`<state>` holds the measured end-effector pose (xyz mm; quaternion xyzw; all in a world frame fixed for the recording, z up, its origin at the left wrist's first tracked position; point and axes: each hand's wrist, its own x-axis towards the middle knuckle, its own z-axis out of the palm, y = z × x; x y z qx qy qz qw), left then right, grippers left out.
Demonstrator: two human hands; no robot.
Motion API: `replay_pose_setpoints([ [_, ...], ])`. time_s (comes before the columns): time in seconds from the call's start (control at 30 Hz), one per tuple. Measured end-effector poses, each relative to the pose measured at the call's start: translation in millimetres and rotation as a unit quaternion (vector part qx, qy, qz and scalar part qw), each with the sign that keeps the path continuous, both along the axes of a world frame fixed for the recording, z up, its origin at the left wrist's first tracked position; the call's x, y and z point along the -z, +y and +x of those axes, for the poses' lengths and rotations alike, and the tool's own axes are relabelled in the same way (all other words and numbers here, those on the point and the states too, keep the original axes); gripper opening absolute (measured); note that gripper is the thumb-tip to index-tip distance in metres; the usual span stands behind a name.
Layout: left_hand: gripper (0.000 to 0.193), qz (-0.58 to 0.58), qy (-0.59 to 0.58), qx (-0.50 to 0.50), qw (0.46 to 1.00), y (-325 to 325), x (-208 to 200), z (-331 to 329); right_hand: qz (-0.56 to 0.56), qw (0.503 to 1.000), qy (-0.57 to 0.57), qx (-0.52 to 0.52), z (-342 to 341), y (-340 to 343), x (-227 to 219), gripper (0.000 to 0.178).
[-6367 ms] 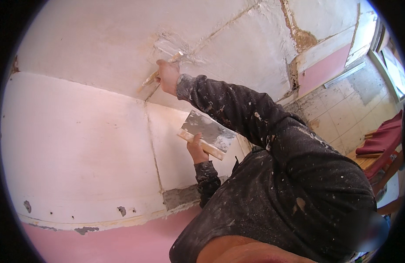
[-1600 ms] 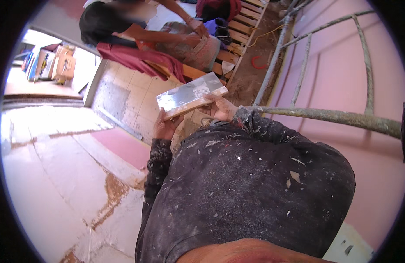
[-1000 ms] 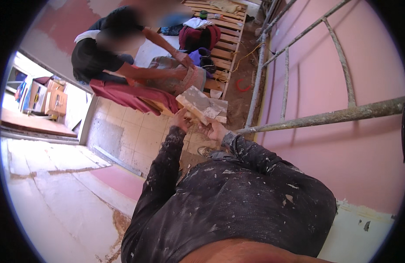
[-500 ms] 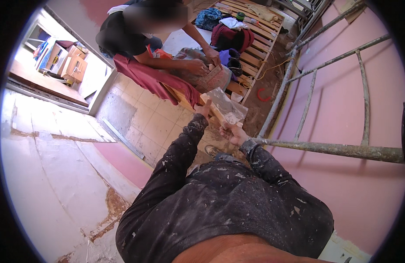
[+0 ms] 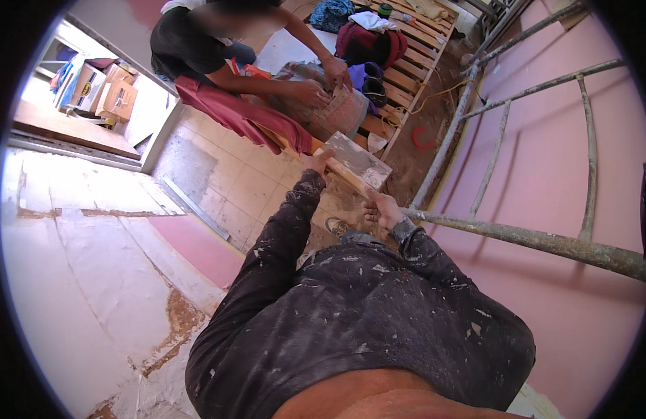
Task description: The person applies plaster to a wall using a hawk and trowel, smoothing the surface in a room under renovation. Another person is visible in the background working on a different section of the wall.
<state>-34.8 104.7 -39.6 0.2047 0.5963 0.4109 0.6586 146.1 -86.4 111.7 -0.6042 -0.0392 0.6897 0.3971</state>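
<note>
A flat, greyish-white rectangular plate (image 5: 359, 162) with plaster smears lies in front of me, next to a bare wooden rail (image 5: 346, 176). My left hand (image 5: 318, 165) is closed round the rail near the plate's left corner. My right hand (image 5: 383, 210) is at the rail's near end, its thumb against the wood and its fingers curled below. What those curled fingers hold, if anything, I cannot make out. Plaster flecks cover both dark sleeves. A dark red cloth (image 5: 242, 115) drapes over the rail further left.
A co-worker (image 5: 197, 45) bends over a printed sack (image 5: 340, 115), both hands on it. Beyond are a slatted wooden platform (image 5: 415, 64), a dark red bag (image 5: 368, 49) and purple-and-black items (image 5: 369, 80). Metal scaffold pipes (image 5: 532, 241) run along the pink wall on my right.
The plate, shiny and raised half a second ago, now appears flatter. My right hand has moved from its near corner, slightly right, to the rail's end. My left hand remains near the rail.
</note>
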Motion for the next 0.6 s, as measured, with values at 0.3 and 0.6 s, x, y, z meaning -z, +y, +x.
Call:
replay_pose_setpoints([
  [0.3,0.087,-0.018,-0.134,0.081,0.987,-51.3,-84.6,-24.0,-0.001,1.0,-0.022,0.008,40.5,-13.9,24.0,0.068],
  [0.6,0.052,-0.061,0.398,0.456,0.794,-295.7,57.5,-242.4,0.09,0.522,-0.491,-0.691,138.2,-165.0,165.9,0.026],
])
